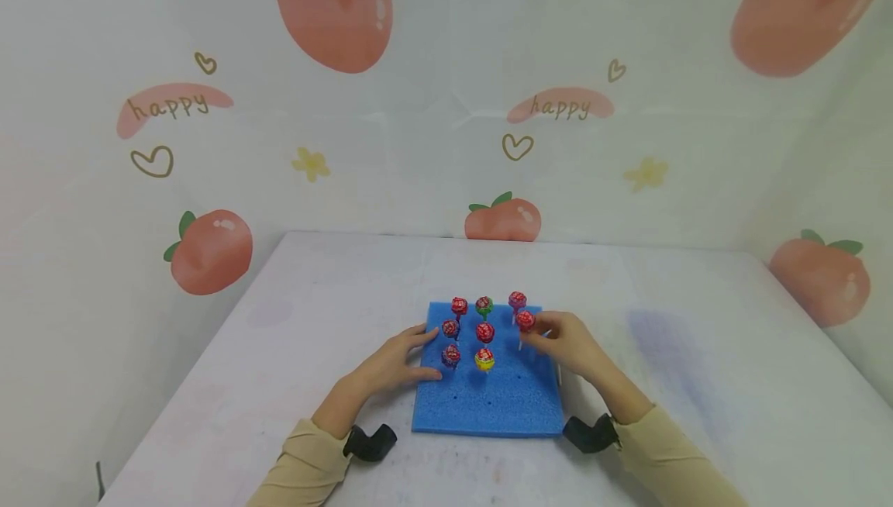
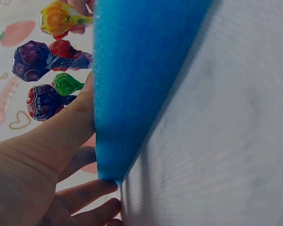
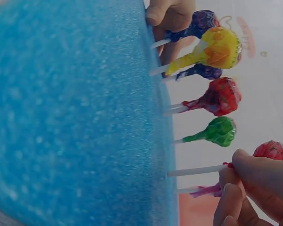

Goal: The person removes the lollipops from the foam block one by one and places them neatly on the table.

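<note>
My right hand (image 1: 568, 343) pinches a red-wrapped lollipop (image 1: 525, 321) just below its candy head, between thumb and fingertips. In the right wrist view, the tip of its white stick (image 3: 198, 171) meets the surface of the blue foam board (image 3: 85, 113). Behind it stands a pink-purple lollipop (image 1: 517, 301), partly hidden by the fingers in that view. My left hand (image 1: 391, 360) rests at the board's left edge, fingers spread, thumb on top. Nearest to it are a purple lollipop (image 1: 451, 356) and a dark blue one (image 1: 450, 329), both upright in the foam.
More lollipops stand in the foam: red (image 1: 459, 305) and green (image 1: 484, 305) at the back, red (image 1: 484, 332) and yellow (image 1: 484, 360) in the middle column. Small holes (image 1: 489, 403) show toward the front. The board lies on a white-covered table (image 1: 335, 282) before a printed backdrop (image 1: 432, 143).
</note>
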Demonstrator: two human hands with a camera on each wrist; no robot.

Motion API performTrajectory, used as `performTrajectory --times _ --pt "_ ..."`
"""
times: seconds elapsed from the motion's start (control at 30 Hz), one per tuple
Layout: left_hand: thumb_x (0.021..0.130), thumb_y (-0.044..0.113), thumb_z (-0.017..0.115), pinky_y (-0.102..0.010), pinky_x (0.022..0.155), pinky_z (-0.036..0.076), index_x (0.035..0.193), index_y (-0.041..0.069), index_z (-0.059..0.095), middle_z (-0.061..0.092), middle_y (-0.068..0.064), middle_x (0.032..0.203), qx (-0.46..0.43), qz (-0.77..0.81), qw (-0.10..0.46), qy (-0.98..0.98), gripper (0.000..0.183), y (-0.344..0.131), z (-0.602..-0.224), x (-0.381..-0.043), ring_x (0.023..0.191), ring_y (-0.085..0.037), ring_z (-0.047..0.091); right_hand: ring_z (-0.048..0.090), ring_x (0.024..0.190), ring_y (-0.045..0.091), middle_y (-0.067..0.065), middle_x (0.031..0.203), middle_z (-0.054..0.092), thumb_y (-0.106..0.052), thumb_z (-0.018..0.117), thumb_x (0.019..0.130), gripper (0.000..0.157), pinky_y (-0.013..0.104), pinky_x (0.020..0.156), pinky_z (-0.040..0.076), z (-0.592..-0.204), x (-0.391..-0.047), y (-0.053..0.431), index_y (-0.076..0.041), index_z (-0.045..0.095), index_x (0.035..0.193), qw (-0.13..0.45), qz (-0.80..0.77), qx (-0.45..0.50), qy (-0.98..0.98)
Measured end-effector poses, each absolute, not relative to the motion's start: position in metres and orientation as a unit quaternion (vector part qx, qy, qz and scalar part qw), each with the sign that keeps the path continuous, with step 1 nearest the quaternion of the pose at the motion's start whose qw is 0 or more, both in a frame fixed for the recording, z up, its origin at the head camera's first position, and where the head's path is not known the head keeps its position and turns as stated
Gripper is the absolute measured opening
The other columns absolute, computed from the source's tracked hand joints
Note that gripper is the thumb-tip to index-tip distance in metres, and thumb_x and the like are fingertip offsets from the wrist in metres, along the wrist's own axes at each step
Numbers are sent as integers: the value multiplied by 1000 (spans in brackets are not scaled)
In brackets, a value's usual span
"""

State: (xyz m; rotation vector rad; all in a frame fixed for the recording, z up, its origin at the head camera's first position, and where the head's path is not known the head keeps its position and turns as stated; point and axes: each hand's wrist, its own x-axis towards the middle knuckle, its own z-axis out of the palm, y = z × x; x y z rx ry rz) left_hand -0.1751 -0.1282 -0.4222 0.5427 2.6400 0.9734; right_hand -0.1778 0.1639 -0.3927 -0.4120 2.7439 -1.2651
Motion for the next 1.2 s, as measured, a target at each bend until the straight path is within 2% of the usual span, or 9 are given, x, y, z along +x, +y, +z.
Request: performTrajectory --times 0.6,1.2 --pt "80 36 71 -56 110 29 142 9 39 29 -19 151 192 339 137 911 75 -129 -422 -175 140 -40 27 58 69 11 12 86 69 -15 66 86 15 18 59 51 -389 -176 168 -2 69 92 29 -418 -147 896" --pt "81 37 71 -56 110 29 142 10 39 29 -19 151 192 338 138 911 75 -129 -424 -175 140 -40 27 57 77 14 12 93 69 -21 66 87 24 19 61 50 -387 -171 176 -1 68 101 39 -411 -122 903"
